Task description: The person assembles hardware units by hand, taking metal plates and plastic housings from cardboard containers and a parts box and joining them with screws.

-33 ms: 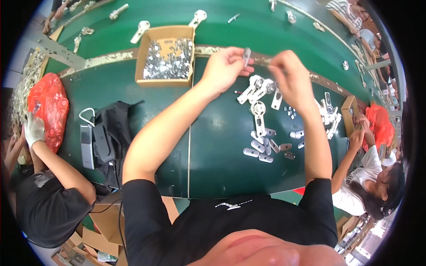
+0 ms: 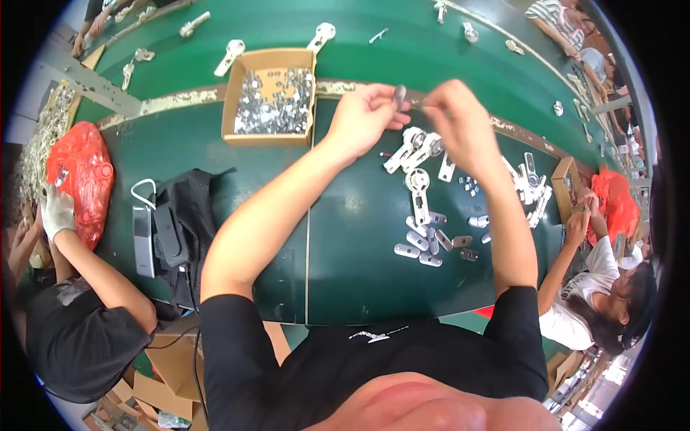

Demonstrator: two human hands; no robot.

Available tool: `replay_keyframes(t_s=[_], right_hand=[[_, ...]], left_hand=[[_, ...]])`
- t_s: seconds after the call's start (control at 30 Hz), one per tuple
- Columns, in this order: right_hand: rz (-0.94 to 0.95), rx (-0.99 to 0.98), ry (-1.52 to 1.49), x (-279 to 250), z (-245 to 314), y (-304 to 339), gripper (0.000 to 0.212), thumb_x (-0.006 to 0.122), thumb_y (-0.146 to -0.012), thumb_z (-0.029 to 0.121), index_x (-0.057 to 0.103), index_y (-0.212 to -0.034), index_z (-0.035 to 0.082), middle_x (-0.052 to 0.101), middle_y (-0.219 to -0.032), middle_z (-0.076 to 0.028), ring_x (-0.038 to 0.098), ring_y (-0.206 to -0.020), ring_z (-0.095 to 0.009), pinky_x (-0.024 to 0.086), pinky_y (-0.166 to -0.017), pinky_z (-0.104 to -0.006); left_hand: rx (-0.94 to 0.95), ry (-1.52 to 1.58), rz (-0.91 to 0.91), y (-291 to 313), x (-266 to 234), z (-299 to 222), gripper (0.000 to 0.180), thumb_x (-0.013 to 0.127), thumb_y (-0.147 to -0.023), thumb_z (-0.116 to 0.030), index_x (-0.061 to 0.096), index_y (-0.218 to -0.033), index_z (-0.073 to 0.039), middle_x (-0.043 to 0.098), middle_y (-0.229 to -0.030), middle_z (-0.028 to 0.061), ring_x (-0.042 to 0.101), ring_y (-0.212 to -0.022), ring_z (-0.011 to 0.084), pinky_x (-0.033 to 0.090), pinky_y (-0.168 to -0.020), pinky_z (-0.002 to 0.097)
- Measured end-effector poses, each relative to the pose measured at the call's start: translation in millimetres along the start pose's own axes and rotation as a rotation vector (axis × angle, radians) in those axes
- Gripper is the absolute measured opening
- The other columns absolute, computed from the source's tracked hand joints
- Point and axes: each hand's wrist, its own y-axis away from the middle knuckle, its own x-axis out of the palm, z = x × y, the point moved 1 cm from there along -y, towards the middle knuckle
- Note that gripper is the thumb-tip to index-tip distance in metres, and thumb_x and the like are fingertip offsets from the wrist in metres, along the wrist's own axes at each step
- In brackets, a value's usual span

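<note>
My left hand (image 2: 361,122) is closed in a pinch on a small grey oval metal plate (image 2: 399,98), held up above the table's far edge. Just right of it hovers my right hand (image 2: 461,123), its fingers bent and smeared by motion, so I cannot make out whether they hold anything. Below the hands lie several white handle-like parts with round ends (image 2: 417,188). Nearer to me is a loose group of grey oval plates (image 2: 418,241). A few small shiny metal bits (image 2: 468,187) sit beside my right forearm.
An open cardboard box (image 2: 228,115) of small metal pieces stands at the far edge. Beyond it runs a green belt (image 2: 417,61) with scattered white parts. On the left lie a black bag (image 2: 198,208), a power bank (image 2: 144,241) and a red plastic bag (image 2: 90,172). Co-workers sit either side.
My right hand has shifted slightly left, closer to the left hand. The left hand keeps its pinch on the oval plate. The whole view has tilted a little.
</note>
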Motion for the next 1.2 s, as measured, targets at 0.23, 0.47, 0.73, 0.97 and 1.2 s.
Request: replay_keyframes(t_s=[0.23, 0.47, 0.73, 0.97, 1.2], right_hand=[[0.139, 0.011, -0.001, 32.4, 1.1, -31.4, 0.007, 0.068, -0.087, 0.005, 0.065, -0.093, 0.002, 0.061, -0.099, -0.015, 0.063, -0.098, -0.036, 0.052, -0.085, -0.0453], [0.19, 0.291, -0.28, 22.0, -10.4, -31.5, 0.019, 0.073, -0.081, -0.006, 0.061, -0.095, -0.001, 0.064, -0.077, -0.006, 0.061, -0.07, -0.013, 0.052, -0.066, -0.0296], [0.572, 0.405, -0.691, 13.1, -16.3, -55.3, 0.008, 0.067, -0.092, -0.005, 0.069, -0.099, -0.003, 0.07, -0.082, -0.006, 0.066, -0.069, -0.012, 0.053, -0.057, -0.0253], [0.186, 0.365, -0.477, 68.4, -91.6, -127.0, 0.049, 0.064, -0.101, 0.013, 0.052, -0.149, 0.011, 0.064, -0.115, -0.012, 0.065, -0.07, -0.013, 0.052, -0.051, -0.0275], [0.264, 0.114, -0.116, 134.6, -110.4, -161.0, 0.05, 0.073, -0.091, 0.011, 0.057, -0.139, 0.013, 0.066, -0.101, -0.012, 0.068, -0.079, -0.025, 0.054, -0.074, -0.0403]], left_hand=[[0.054, -0.071, -0.074, 4.1, -2.2, 5.7, 0.024, 0.052, -0.096, 0.005, 0.065, -0.116, 0.009, 0.074, -0.1, 0.0156, 0.075, -0.084, 0.0189, 0.063, -0.076, 0.0322], [0.136, -0.196, 0.0, 5.7, 6.5, 6.0, 0.011, 0.064, -0.098, 0.0, 0.065, -0.107, 0.005, 0.074, -0.09, 0.0121, 0.073, -0.08, 0.0158, 0.061, -0.07, 0.0303], [0.169, -0.226, -0.07, 18.1, -2.4, 8.1, 0.005, 0.065, -0.099, -0.002, 0.062, -0.098, 0.002, 0.073, -0.086, 0.0115, 0.074, -0.077, 0.0156, 0.061, -0.065, 0.0317], [0.245, -0.274, -0.013, 9.2, 6.6, 16.3, 0.009, 0.065, -0.098, -0.002, 0.057, -0.099, 0.0, 0.07, -0.078, 0.0083, 0.073, -0.072, 0.0152, 0.059, -0.061, 0.0317], [0.249, -0.225, -0.024, 3.1, 2.0, 26.3, 0.008, 0.06, -0.099, 0.0, 0.055, -0.105, 0.001, 0.073, -0.086, 0.0106, 0.073, -0.07, 0.0159, 0.059, -0.058, 0.0304]])
